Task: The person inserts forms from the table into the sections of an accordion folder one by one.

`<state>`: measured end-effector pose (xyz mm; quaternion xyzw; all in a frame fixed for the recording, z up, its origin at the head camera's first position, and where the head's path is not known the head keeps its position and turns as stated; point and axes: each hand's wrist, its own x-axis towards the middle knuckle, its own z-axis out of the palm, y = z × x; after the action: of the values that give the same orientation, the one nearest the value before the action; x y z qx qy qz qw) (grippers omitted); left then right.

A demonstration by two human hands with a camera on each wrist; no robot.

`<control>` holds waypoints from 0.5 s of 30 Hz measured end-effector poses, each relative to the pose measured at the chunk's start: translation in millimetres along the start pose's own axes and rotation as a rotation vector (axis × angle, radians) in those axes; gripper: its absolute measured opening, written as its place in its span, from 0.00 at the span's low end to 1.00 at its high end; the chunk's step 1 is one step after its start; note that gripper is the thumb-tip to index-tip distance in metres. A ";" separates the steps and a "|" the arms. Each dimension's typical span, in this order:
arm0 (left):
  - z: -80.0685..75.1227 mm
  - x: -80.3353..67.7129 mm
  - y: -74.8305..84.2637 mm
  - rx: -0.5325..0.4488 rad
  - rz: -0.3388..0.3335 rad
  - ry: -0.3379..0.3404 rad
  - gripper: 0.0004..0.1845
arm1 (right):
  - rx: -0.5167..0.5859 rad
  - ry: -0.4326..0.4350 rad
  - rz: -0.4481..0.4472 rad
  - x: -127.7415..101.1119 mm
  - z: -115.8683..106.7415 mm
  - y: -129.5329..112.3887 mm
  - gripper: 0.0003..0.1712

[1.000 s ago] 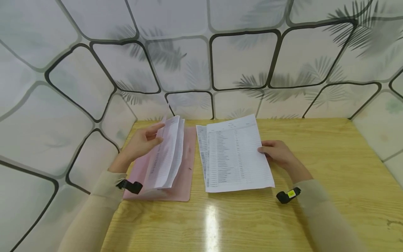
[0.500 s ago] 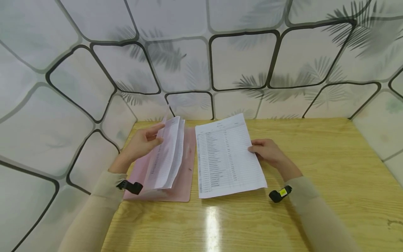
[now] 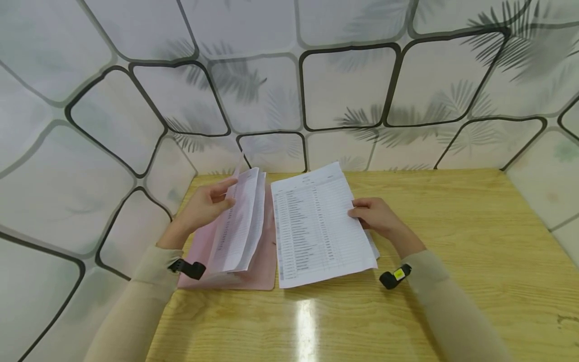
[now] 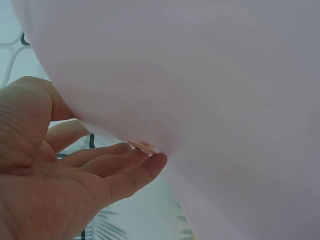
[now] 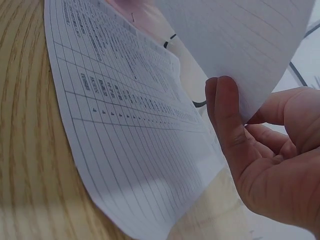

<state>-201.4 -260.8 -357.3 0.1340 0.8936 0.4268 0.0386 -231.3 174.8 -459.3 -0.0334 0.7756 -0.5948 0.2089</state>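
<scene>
A pink translucent file folder (image 3: 262, 275) lies at the left of the table with its cover raised. Printed sheets (image 3: 242, 221) stand half lifted inside it. My left hand (image 3: 209, 201) pinches the raised cover at its outer edge; in the left wrist view the pale cover (image 4: 200, 75) fills most of the picture. Right of the folder, my right hand (image 3: 376, 216) pinches a printed sheet of paper (image 3: 312, 231) by its right edge, tilted above the table and overlapping the folder's edge. Under it, a second printed sheet (image 5: 125, 125) lies on the wood.
The light wooden table (image 3: 461, 216) meets a patterned wall covering (image 3: 353, 90) at the back and on the left. Each wrist wears a black strap camera, such as the right wrist camera (image 3: 395, 276). A bright reflection shows on the table's front part.
My right hand has moved left with the printed sheet, bringing it over the folder's right edge. A lower sheet now shows at its right instead of its left. The left hand stays in place.
</scene>
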 end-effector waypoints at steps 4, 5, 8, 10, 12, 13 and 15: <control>0.0 0.2 -0.2 -0.001 0.006 0.004 0.30 | 0.001 0.002 0.004 0.9 4.4 -4.6 0.34; 0.2 0.2 -0.2 0.000 0.007 0.004 0.30 | 0.000 0.003 0.001 1.3 5.9 -5.5 0.34; 0.3 0.1 -0.2 0.002 0.009 0.002 0.29 | 0.003 0.010 -0.006 2.9 9.8 -7.6 0.32; 0.4 0.1 -0.2 0.003 0.010 0.002 0.29 | -0.003 0.016 -0.014 3.7 12.4 -9.5 0.32; 0.4 0.2 -0.2 0.003 0.010 0.002 0.29 | -0.005 0.018 -0.020 5.3 14.3 -10.4 0.32; 0.5 0.3 -0.1 0.002 0.010 0.001 0.29 | -0.001 0.018 -0.020 6.3 15.2 -10.8 0.32; 0.7 0.6 -0.1 0.000 0.010 -0.002 0.29 | 0.001 0.015 -0.024 7.8 17.3 -11.9 0.32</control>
<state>-201.8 -260.2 -357.7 0.1386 0.8928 0.4269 0.0374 -234.5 153.3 -453.9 -0.0382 0.7764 -0.5978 0.1959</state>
